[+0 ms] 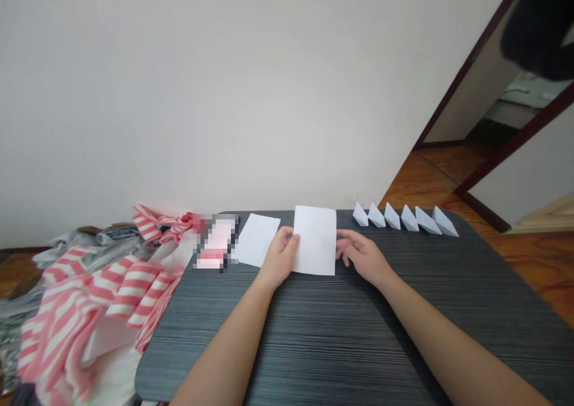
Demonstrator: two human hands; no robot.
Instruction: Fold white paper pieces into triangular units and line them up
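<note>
A white sheet of paper [315, 238] is held up over the dark table by my left hand [281, 255], whose thumb lies on its left edge with the fingers behind. At the paper's right edge is my right hand [362, 254], fingers apart and curved, the index fingertip at or just behind the edge; a firm grip does not show. Another white sheet [258, 238] lies on the table left of my left hand. Several folded white paper boats [391, 217] stand in a row at the back right.
The dark wood-grain table [314, 334] backs against a pale wall [251, 95]. A blurred-out phone-like rectangle [217, 242] lies at the table's back left. Red-and-white striped cloth [67, 316] is heaped beyond the left edge. A doorway and wooden floor [417, 179] are at right.
</note>
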